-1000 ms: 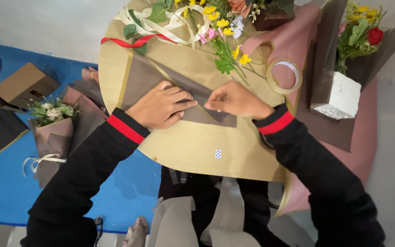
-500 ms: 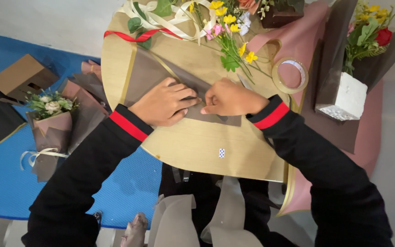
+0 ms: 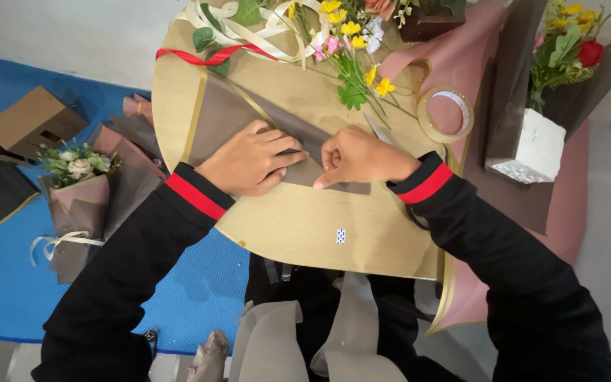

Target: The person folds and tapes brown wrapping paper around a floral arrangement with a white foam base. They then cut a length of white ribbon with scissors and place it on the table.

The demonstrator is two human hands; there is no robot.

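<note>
On round table (image 3: 298,233): left hand (image 3: 249,159) fingers flat on brown paper (image 3: 231,113); right hand (image 3: 358,155) fingers pinching fold.

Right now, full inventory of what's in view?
wrapping paper: 1, brown, folded flat on table
round table: 1, light wood
loose flowers: several, yellow and pink, table top
red ribbon: 1, top left of table
cream ribbon: 1, top
tape roll: 1, right of table
wrapped bouquet: 1, brown paper, on blue mat
cardboard box: 1, far left
pink paper: sheets, right
left hand: flat on paper
right hand: pinching the fold
</note>
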